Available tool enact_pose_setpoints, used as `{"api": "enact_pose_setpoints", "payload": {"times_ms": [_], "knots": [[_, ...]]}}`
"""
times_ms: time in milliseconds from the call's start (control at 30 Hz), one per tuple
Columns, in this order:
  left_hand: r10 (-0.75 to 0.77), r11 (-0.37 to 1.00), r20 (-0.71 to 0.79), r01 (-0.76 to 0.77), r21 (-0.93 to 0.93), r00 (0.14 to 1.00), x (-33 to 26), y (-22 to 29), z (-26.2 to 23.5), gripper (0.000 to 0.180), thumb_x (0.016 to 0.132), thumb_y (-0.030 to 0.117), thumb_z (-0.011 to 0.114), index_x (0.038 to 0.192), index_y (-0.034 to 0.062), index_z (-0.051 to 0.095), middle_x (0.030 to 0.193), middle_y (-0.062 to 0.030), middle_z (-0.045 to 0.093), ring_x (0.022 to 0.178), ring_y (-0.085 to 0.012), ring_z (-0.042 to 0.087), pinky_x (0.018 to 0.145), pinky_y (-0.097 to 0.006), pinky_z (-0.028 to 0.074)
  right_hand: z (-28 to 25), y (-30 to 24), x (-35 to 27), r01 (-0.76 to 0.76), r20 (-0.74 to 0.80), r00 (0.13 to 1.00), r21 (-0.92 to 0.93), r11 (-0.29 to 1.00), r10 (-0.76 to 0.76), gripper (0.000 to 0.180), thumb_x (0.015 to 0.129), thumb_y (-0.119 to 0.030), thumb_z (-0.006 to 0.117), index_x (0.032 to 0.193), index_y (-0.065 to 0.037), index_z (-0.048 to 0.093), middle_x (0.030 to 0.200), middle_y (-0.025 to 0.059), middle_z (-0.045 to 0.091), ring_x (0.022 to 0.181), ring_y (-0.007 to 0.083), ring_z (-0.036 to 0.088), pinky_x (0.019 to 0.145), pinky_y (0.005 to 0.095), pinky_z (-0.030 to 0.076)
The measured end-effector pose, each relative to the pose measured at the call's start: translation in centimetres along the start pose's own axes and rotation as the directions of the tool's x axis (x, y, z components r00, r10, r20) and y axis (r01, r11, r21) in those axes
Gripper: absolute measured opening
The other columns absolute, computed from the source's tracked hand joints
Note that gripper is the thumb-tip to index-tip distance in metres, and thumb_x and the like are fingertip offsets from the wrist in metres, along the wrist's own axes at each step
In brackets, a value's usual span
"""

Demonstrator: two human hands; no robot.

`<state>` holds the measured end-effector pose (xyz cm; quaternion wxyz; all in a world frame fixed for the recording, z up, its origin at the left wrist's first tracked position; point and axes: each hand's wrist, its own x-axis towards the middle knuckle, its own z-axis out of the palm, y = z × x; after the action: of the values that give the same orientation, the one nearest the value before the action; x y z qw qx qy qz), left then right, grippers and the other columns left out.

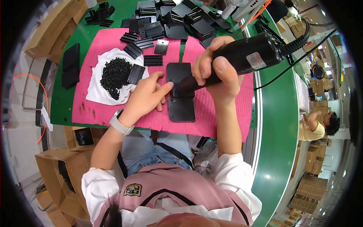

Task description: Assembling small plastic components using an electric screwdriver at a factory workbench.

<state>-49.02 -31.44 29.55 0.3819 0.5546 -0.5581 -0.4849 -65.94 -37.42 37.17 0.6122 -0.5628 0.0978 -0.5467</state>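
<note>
You were seemingly fastening.
Right grip (224, 80) clamped the black cylindrical screwdriver (247, 54); left grip (146, 93) stood apart; next move needed steady aim.

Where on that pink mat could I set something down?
Between the black plates and right forearm, and below the white cloth, pink mat lies bare. Black parts crowd its far end; the left hand, right hand and black tool crowd the middle.

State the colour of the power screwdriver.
The power screwdriver is mostly black, best seen in the head view.
</note>
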Motion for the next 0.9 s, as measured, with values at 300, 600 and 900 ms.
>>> {"api": "enact_pose_setpoints", "payload": {"times_ms": [300, 600, 900], "knots": [[-0.051, 0.980, 0.074, 0.064, -0.191, 0.996, 0.9, -0.7, 1.2, 0.031, 0.087, 0.009, 0.057, 0.108, -0.0075, 0.041, 0.061, -0.0100, 0.060, 0.042, -0.0168, 0.057, 0.039, -0.028, 0.043, 0.9, 1.6, 0.6, -0.020, 0.123, 0.991, -0.213, 0.977, 0.047, 0.031, 0.078, -0.016, 0.068, 0.087, -0.001, 0.043, 0.057, 0.0055, 0.045, 0.042, 0.0128, 0.042, 0.039, 0.0255, 0.036], [-0.031, 0.978, 0.067, 0.044, -0.205, 0.997, 1.0, -1.4, 1.3, 0.028, 0.086, 0.007, 0.057, 0.107, -0.0059, 0.042, 0.059, -0.0090, 0.059, 0.042, -0.0164, 0.056, 0.039, -0.028, 0.041, 1.0, 2.3, 0.7, -0.026, 0.177, 0.982, -0.187, 0.982, 0.059, 0.030, 0.078, -0.015, 0.068, 0.086, -0.001, 0.043, 0.054, 0.0054, 0.046, 0.040, 0.0117, 0.041, 0.039, 0.0254, 0.034], [-0.017, 0.975, 0.036, 0.025, -0.221, 0.999, 1.2, -1.5, 1.7, 0.026, 0.086, 0.009, 0.058, 0.104, -0.0046, 0.044, 0.058, -0.0087, 0.059, 0.040, -0.0159, 0.055, 0.038, -0.029, 0.040, 1.2, 1.9, 0.0, -0.011, 0.190, 0.980, -0.270, 0.963, 0.064, 0.028, 0.077, -0.010, 0.069, 0.086, 0.000, 0.044, 0.057, 0.0056, 0.048, 0.044, 0.0120, 0.046, 0.043, 0.0251, 0.039]]}}
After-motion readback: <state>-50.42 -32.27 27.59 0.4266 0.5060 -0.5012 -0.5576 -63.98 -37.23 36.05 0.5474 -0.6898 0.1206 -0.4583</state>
